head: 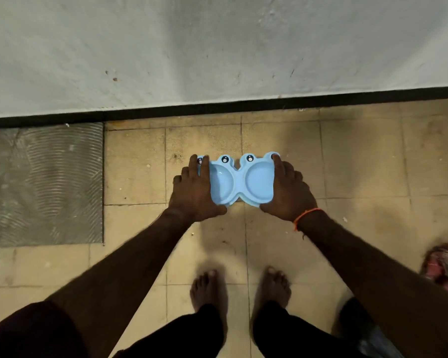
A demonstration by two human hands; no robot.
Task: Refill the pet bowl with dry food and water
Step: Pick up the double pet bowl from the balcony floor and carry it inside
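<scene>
A light blue double pet bowl [239, 180] with cartoon frog eyes along its far rim is low over the tiled floor, near the wall. Both of its round wells look empty. My left hand [195, 188] grips the bowl's left end, fingers over the rim and thumb under the near edge. My right hand [289, 191] grips the right end the same way; an orange thread sits on that wrist. Whether the bowl rests on the floor or hangs just above it, I cannot tell. No food or water container is in view.
A white wall [217, 47] with a black skirting strip runs across just beyond the bowl. A grey ridged floor patch [44, 184] lies at the left. My bare feet [239, 288] stand on beige tiles below the bowl. A red patterned cloth [444, 264] lies at the right edge.
</scene>
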